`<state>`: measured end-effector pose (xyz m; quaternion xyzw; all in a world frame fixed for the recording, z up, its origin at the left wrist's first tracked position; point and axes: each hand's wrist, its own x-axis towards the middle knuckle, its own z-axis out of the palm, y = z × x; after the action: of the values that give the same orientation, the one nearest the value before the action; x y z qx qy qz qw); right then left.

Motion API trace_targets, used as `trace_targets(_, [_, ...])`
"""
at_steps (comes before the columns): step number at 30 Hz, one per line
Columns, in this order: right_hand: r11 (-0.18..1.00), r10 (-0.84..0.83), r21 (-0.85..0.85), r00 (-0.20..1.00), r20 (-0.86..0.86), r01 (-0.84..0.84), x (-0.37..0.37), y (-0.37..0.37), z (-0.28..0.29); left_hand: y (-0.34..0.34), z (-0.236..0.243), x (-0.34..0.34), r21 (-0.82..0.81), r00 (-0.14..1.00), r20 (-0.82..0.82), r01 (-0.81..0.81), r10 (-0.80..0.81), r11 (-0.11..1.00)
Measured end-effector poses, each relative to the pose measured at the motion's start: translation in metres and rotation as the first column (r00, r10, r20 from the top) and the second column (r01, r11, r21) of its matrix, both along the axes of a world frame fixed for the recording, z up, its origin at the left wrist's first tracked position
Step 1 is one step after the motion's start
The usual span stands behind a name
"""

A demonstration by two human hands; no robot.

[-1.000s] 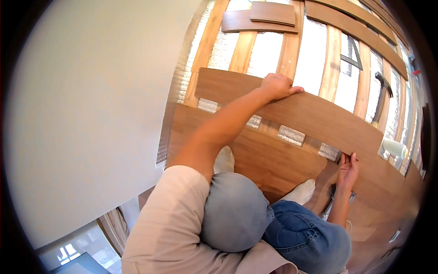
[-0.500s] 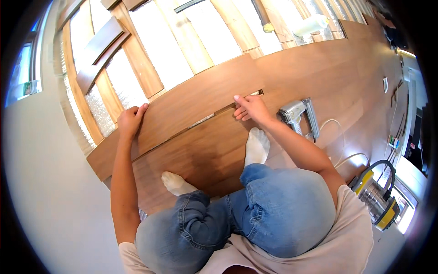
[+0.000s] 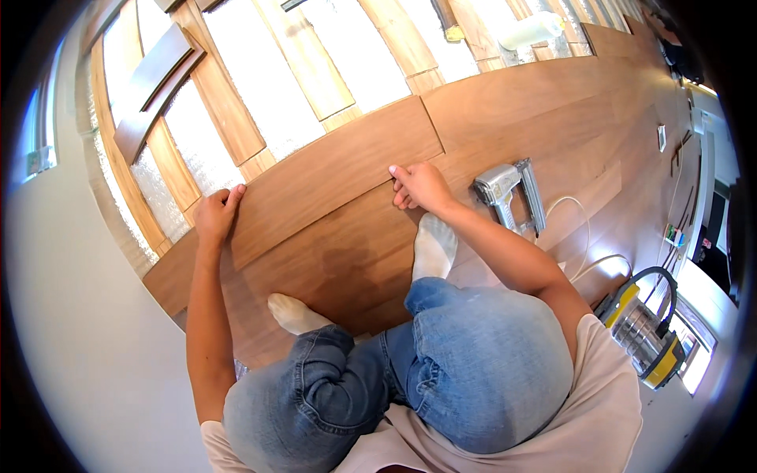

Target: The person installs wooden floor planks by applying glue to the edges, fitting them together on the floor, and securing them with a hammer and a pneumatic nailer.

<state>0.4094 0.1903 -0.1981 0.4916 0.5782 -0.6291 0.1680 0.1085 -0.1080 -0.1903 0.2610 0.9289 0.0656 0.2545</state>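
A brown wooden floorboard (image 3: 339,165) lies in front of my feet, its near long edge against the laid boards. My left hand (image 3: 214,217) is closed over the board's far edge near its left end, thumb lying along the top. My right hand (image 3: 422,189) rests at the board's near edge towards its right end. Its fingers are curled in and the thumb tip is on the board; I see nothing in it. A dark, thin seam separates the board's right end from the neighbouring board (image 3: 505,102). A silver nail gun (image 3: 509,195) lies right of my right hand.
Past the board, wooden battens (image 3: 303,59) run over shiny silver foil underlay (image 3: 268,75). Loose dark board pieces (image 3: 162,71) lie there at the left. A pale bottle (image 3: 532,31) lies at the far edge. A yellow-and-silver vacuum cleaner (image 3: 643,335) and a thin hose (image 3: 587,229) are at the right.
The board has moved towards me. The gap along its near edge has closed to a thin line, and a dark seam now shows at its right end. Both hands keep their places on it.
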Motion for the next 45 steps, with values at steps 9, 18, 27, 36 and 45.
trace_targets(9, [0.997,0.042,0.067,0.999,-0.004,-0.041,-0.002,-0.001,0.008,-0.001,-0.009,-0.001,0.043,0.999,-0.004,0.041,-0.041,0.998])
trace_targets(18, [0.998,0.014,0.068,0.999,0.031,-0.016,-0.004,-0.005,0.006,-0.004,-0.017,0.002,-0.006,0.997,0.065,-0.033,0.033,0.999])
trace_targets(27, [0.984,0.095,0.154,0.995,-0.010,-0.092,-0.016,0.058,-0.001,0.032,-0.044,-0.014,0.046,0.983,-0.039,0.181,-0.180,0.982])
trace_targets(36, [0.337,0.327,0.885,0.921,0.211,-0.323,-0.108,0.366,-0.061,0.029,-0.014,-0.002,-0.137,0.997,0.062,-0.044,0.053,0.990])
trace_targets(45, [0.719,0.373,0.618,0.927,0.042,-0.317,-0.189,0.430,-0.080,0.010,-0.041,0.018,0.005,0.948,-0.074,-0.311,0.311,0.950])
